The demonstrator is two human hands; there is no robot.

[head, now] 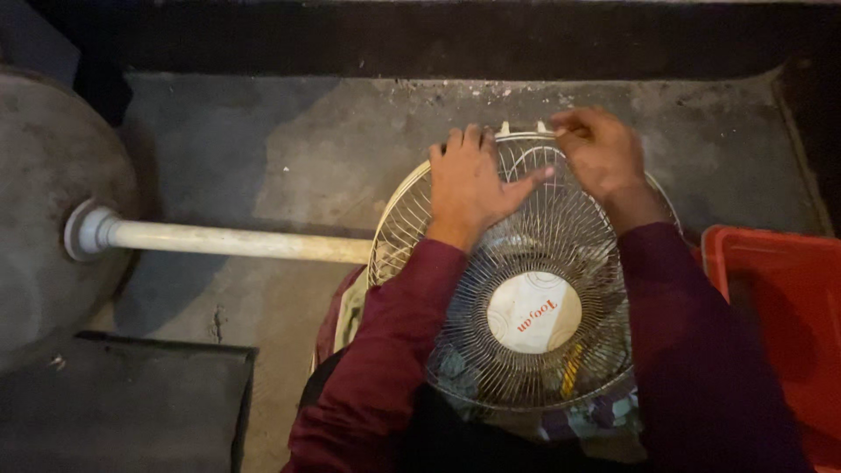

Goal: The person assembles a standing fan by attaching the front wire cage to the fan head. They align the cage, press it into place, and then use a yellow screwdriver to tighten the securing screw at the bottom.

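Left hand [470, 186] lies flat and open on the wire fan guard [526, 289] mid-frame; right hand [601, 151] pinches its top rim clip [543, 128]. Thin wires could bend if pressed hard.

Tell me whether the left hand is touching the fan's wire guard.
Touching. The head view shows the left hand lying flat on the wire fan guard, palm and fingers pressed against the wires near its upper rim.

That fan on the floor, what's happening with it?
A person in dark red sleeves has a pedestal fan lying on a concrete floor. The left hand rests flat on the wire fan guard, while the right hand pinches something small at the guard's far rim. The white pole runs left to the round base. A red crate sits at the right.
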